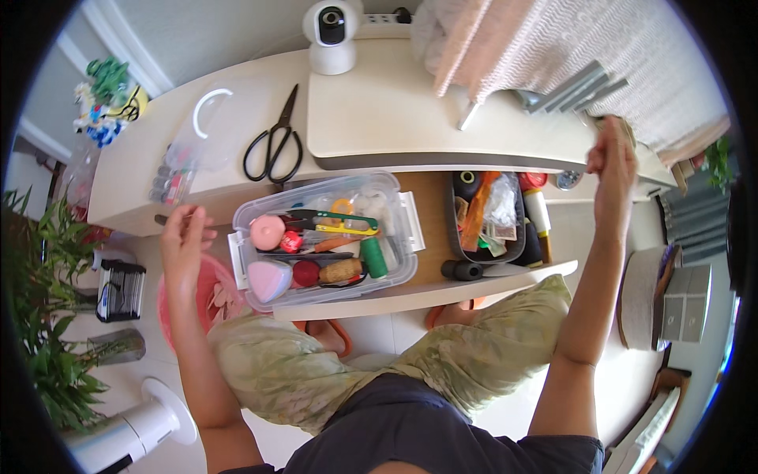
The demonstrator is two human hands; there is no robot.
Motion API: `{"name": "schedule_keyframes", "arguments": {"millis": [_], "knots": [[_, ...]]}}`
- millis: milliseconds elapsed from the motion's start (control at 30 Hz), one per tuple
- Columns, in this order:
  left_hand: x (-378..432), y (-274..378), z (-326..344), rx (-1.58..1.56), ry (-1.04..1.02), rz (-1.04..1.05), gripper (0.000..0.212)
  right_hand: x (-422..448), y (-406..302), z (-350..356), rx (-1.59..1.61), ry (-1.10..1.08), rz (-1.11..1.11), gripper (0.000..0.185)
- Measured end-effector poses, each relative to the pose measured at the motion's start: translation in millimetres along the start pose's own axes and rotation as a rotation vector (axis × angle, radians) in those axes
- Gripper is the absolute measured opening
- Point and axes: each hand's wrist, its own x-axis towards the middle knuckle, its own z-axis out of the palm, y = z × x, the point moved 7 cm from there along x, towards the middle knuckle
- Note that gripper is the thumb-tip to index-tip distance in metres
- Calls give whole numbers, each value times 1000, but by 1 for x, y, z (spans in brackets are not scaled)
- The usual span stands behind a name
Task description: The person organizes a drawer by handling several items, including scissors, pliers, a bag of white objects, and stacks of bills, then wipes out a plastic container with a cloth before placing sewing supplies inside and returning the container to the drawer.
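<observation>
My left hand (186, 240) hovers above a pink waste bin (172, 308), beside the white cabinet's front, with its fingers partly spread and nothing visible in them. At the far right, my right hand (614, 151) is over the cabinet top (379, 118), fingers curled near a brownish round item (625, 127); blur hides whether it grips anything. Before me, a clear plastic box (388, 181) rests on an open drawer (367, 305). Inside lie thread snips (349, 219), a green thread spool (373, 258) and a pink round case (267, 232). Black-handled scissors (275, 142) lie on the cabinet.
A dark basket (521, 237) of bags and a black roll (462, 271) sit in the drawer's right part. A transparent lid (213, 118) with a white handle lies left of the scissors. A white camera (333, 41) stands behind. Potted plants (53, 355) crowd the left.
</observation>
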Motion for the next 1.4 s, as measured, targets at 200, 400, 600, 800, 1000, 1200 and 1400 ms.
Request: {"name": "schedule_keyframes", "arguments": {"millis": [200,400,600,800,1000,1200,1400], "knots": [[4,-6,-51,-195,208,59,28,-11,8,7,-98,17,-3,45],[-21,-8,-90,-421,419,92,29,-34,2,17,32,-188,-66,46],[-51,-23,-84,-402,353,48,25,-70,0,50,42,-304,-32,44],[-78,-61,-89,-348,277,6,22,-92,19,43,-21,-327,68,43],[-96,-67,-59,-348,148,-35,23,-135,45,56,-125,-516,129,35],[-87,-41,12,-349,-259,-140,44,-190,74,117,-76,-791,334,52],[-86,-27,40,-419,-430,-185,54,-207,57,157,22,-899,499,53]]}}
